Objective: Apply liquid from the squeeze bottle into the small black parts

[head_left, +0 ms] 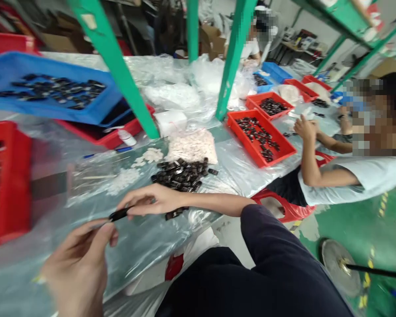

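A small black plastic piece (119, 214) is pinched between the thumb and fingers of my right hand (153, 199), above the plastic-covered table. My left hand (82, 255) is closed in a pinch at the left end of that piece. Whatever sits between its fingertips is too small and blurred to name. Just beyond my right wrist lies a heap of similar black pieces (181, 174), partly covered by the forearm. Small white parts (125, 178) are scattered left of the heap, and a clear bag full of white parts (193, 147) lies behind it.
Red bins (20, 185) and a blue tray (86, 108) of black pieces stand at left, near a small white bottle (127, 137). Green posts (229, 66) rise from the table. At right, a co-worker (346, 176) sits beside another red tray (279, 152).
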A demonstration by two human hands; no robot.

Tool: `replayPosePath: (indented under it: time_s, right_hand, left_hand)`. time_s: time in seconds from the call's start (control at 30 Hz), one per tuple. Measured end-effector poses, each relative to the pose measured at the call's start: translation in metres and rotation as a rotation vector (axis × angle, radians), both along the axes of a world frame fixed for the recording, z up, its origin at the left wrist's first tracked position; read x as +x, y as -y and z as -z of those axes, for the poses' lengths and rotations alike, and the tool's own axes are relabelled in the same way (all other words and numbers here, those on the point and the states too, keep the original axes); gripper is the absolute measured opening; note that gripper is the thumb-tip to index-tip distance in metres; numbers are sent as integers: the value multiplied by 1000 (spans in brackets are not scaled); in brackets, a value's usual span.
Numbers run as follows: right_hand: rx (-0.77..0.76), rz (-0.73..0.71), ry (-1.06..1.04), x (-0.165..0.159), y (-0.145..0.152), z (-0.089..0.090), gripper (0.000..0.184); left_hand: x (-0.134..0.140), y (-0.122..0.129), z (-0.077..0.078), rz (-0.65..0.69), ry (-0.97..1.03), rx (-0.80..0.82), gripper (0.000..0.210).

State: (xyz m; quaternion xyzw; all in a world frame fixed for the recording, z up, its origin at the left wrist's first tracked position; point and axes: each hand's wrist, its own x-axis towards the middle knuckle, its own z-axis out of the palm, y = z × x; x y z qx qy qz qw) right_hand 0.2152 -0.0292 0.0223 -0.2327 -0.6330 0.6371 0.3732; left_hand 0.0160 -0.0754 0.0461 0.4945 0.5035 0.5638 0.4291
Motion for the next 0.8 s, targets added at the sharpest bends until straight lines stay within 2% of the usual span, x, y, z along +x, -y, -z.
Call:
replayPosePath:
  time_s: [0.07,0.23,0.57,0.8]
  right_hand:
    - [-4,76,24,-5,5,1,24]
    - [91,168,46,-9,9,4,30]
    - [209,199,84,-8,13,-1,30]
    - [260,200,155,-6,9,-2,25]
  left_hand:
    - [-1,4,-1,-35,25,-30,16]
    - [-9,8,1,60,56,-57,24]
    - [-13,13,-11,153,81,-144,37]
    - [-15,8,-14,168,-20,-144,37]
